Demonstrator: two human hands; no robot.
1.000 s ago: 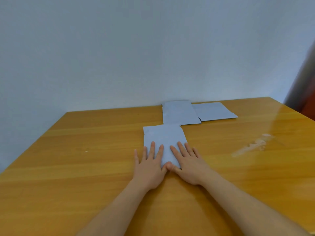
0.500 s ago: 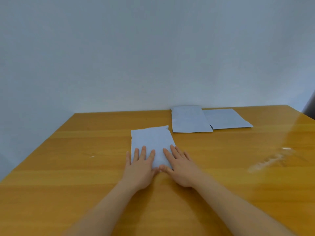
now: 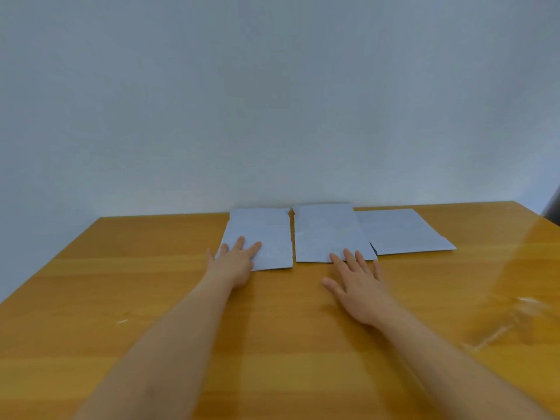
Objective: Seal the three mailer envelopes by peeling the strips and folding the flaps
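Three grey mailer envelopes in a row at the far edge of the bench (image 3: 151, 298), just above frame centre: left envelope (image 3: 266, 234), middle envelope (image 3: 327, 231) close beside it with a thin gap between, right envelope (image 3: 403, 231) tucked partly under the middle one's right edge. All lying flat, no raised flap and no strip visible on any of them; probably all three sealed, though the seams cannot be made out.

Left hand (image 3: 233, 265) flat on the near left corner of the left envelope, fingers (image 3: 256, 247) straight and slightly spread, pressing down, pinching nothing. Right hand (image 3: 357, 283) lower, right of centre, palm down, fingers spread, tips just reaching the near edge of the middle envelope; touching or hovering cannot be told.

Likely the closing step: lining up the last envelope with the others. Next move calls for little: a final press along the flap if needed, then lifting both hands clear without dragging the row askew.

Clear film scrap (image 3: 509, 322), perhaps a peeled strip, at the right edge of the frame.
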